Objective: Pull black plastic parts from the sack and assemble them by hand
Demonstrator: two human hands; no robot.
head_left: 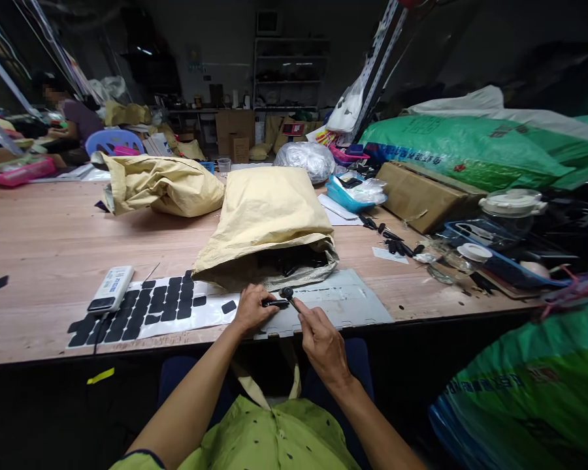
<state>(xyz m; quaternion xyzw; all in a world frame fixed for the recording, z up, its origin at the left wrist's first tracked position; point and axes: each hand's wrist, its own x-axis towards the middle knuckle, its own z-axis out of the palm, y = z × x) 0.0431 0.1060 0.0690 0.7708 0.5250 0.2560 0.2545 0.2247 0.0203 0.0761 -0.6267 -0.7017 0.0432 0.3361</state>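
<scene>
My left hand (255, 309) is closed on a slim black part (276, 303) at the table's front edge. My right hand (322, 343) pinches a thin stem with a round black head (287, 293); its exact kind cannot be made out. The two black pieces meet or nearly meet between my hands. Beneath them lies a grey board (357, 300). Just behind, a cream sack (274, 202) lies with its mouth towards me, dark items inside. Left of my left hand is a white sheet (210, 320) bearing rows of black rounded-square stickers (169, 299).
A white device (112, 288) with a cable rests on the sheet's left part. Another cream sack (171, 186) lies behind it. To the right are loose black parts (396, 245), a cardboard box (421, 196), a blue tray (504, 254) and green sacks (470, 150). A person (73, 121) sits far left.
</scene>
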